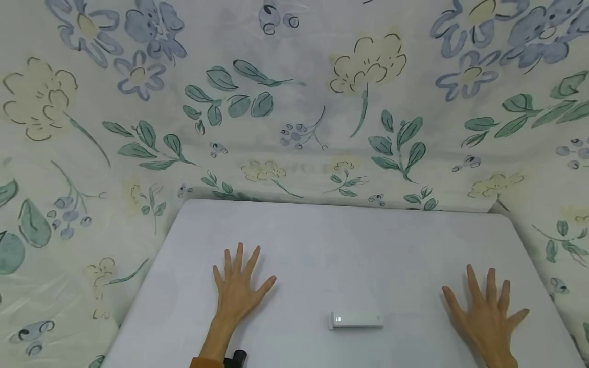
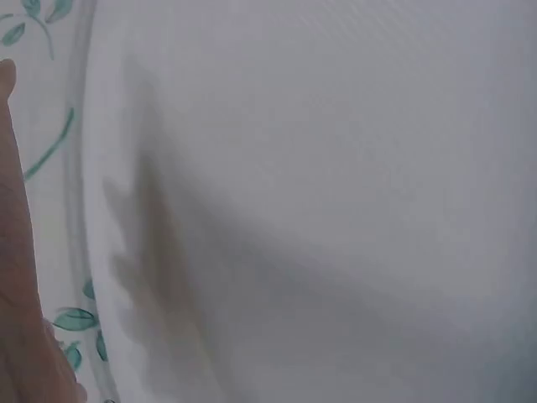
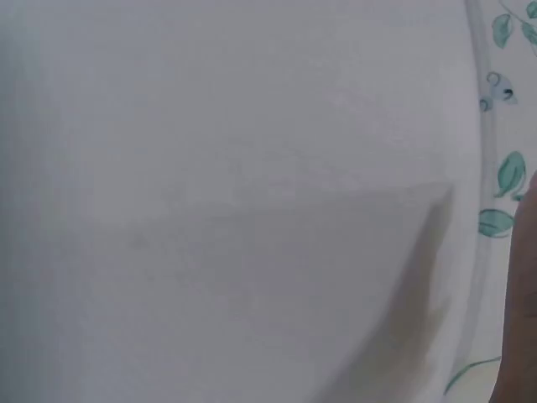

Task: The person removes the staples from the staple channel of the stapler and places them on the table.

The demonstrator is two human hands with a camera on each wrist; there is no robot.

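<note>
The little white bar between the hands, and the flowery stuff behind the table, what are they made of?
The white bar looks like hard, smooth plastic: crisp edges and a small shiny patch at one end. The flowery backdrop looks like thin printed cloth or plastic sheet, since it sags in soft folds. The table seems matte white.

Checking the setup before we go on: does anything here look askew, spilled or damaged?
Nothing stands out. The small white device lies flat on the white table between the left hand and right hand, both resting palm-down, untouched.

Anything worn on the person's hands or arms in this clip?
Both hands are bare: no gloves, no rings visible. The left hand shows an orange-brown sleeve edge and a small black device at the wrist. The right hand shows no sleeve in view.
</note>
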